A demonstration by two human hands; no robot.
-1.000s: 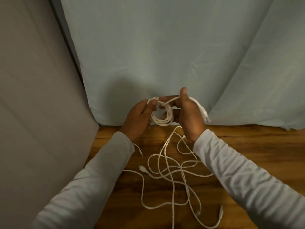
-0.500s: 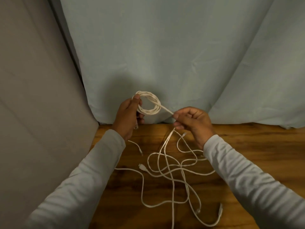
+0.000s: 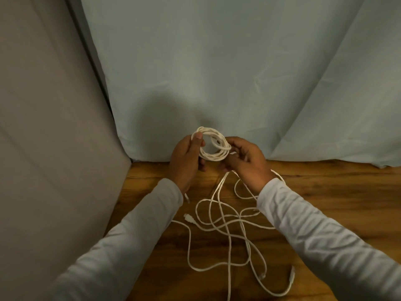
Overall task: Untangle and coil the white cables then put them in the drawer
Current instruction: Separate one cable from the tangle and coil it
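A small coil of white cable (image 3: 213, 152) hangs in the air above the far edge of the wooden table. My left hand (image 3: 186, 159) grips the coil's left side, thumb through the loop. My right hand (image 3: 246, 159) pinches the cable at the coil's right side, fingers curled round the strand. From there the free strand (image 3: 219, 187) drops to a loose tangle of white cables (image 3: 225, 227) spread on the table between my forearms. A plug end (image 3: 189, 218) lies at the tangle's left. No drawer is in sight.
The wooden table (image 3: 325, 192) runs to the right and toward me. A pale blue cloth (image 3: 238, 72) hangs behind it. A grey cloth (image 3: 47, 127) covers the left side. More cable ends (image 3: 291, 276) lie near the table's front.
My right hand has come back left and up to the coil, laying another turn on it. The left hand kept hold of the coil and moved slightly right.
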